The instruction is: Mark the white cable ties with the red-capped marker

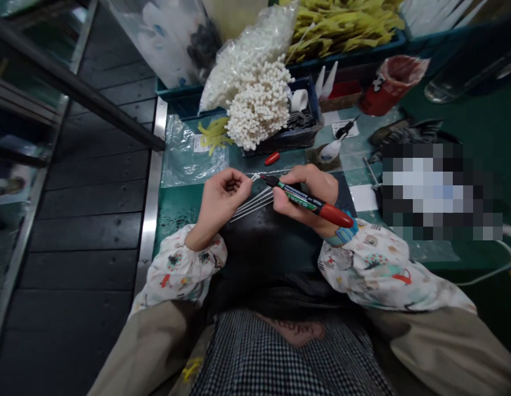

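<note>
My left hand (222,201) pinches a small white piece (255,177) between thumb and fingertips; its exact kind is too small to make out. In my right hand (308,192) is a red marker (302,201), uncapped, its tip pointing left at the white piece. The tip is at or very close to that piece; contact is unclear. Several thin white strips (253,203) lie on the dark mat (259,242) between my hands. Just beyond them rests a red marker cap (272,158).
Behind my hands, a large bundle of white-tipped sticks (257,104) leans on a dark bin (288,137). A small white bottle (329,151) stands right of it. Yellow pieces (216,133) lie on clear plastic at left. A red container (391,88) stands at the back right.
</note>
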### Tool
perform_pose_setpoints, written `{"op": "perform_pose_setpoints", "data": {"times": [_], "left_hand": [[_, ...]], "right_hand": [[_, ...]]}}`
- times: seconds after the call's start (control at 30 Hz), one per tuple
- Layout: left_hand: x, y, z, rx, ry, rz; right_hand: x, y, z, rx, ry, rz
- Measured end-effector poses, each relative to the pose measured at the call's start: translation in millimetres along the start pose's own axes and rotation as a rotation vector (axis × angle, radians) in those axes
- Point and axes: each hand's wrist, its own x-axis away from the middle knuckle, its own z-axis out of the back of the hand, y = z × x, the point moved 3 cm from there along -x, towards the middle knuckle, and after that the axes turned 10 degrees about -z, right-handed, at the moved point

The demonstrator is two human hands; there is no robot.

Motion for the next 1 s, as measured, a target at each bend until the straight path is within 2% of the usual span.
{"op": "perform_pose_setpoints", "data": {"times": [0.47, 0.63, 0.7, 0.8, 0.9, 1.0], "left_hand": [[2.6, -0.5, -3.7, 0.061, -0.025, 0.015], [3.7, -4.4, -4.0, 0.032, -0.048, 0.025], [4.6, -6.0, -5.2, -0.029, -0.064, -0.011], [6.6, -8.8, -9.7, -0.243, -0.117, -0.141], [9.5, -14.5, -18.1, -0.474, -0.216, -0.289], [12.7, -21.1, -26.2, -0.628, -0.288, -0.352]], "right_hand": [[1.4, 2.5, -9.0, 0.053, -0.077, 0.077], [-1.0, -2.1, -0.9, 0.029, -0.021, 0.037], [-2.6, -1.7, 3.2, 0.026, 0.0, -0.04], [-3.7, 3.6, 8.1, 0.015, 0.067, -0.156], [-3.1, 11.1, 8.8, -0.021, 0.126, -0.207], [-3.2, 15.1, 6.9, -0.047, 0.135, -0.238]]}}
